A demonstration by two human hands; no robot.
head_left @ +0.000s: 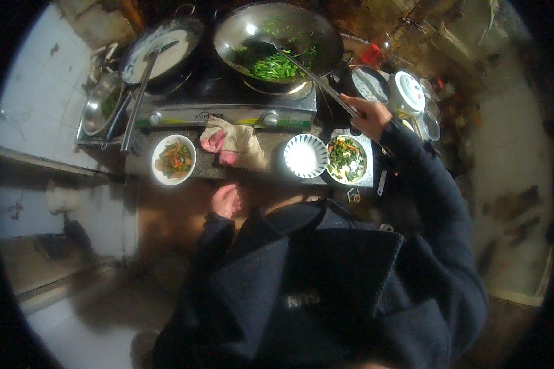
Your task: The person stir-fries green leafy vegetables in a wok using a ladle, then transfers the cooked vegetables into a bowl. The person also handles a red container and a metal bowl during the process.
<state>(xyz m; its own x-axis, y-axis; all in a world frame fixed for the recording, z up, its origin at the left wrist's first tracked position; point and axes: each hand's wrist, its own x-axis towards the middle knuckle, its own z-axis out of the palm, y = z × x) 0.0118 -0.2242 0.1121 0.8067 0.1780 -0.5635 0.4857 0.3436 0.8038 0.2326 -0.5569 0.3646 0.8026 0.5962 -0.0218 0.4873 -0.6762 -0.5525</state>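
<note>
My right hand [368,115] grips the long metal handle of a wok spatula [323,84], whose head reaches into a large wok [323,37] on the right burner. Chopped green vegetables [277,67] lie in the bottom of the wok. In front of the counter edge hangs my left hand [226,201], fingers curled, with no object visible in it. Below the stove, from left to right, are a bowl of cooked vegetables [174,160], a crumpled cloth [240,143], a white bowl with a striped rim [306,156] and a bowl of greens with red and white pieces [347,159].
A pan of whitish liquid [166,55] with a long-handled utensil [141,99] in it sits on the left of the gas stove [231,115]. A metal bowl [102,104] stands at its left. To the right are a black pan [370,84] and a white rice cooker [408,92].
</note>
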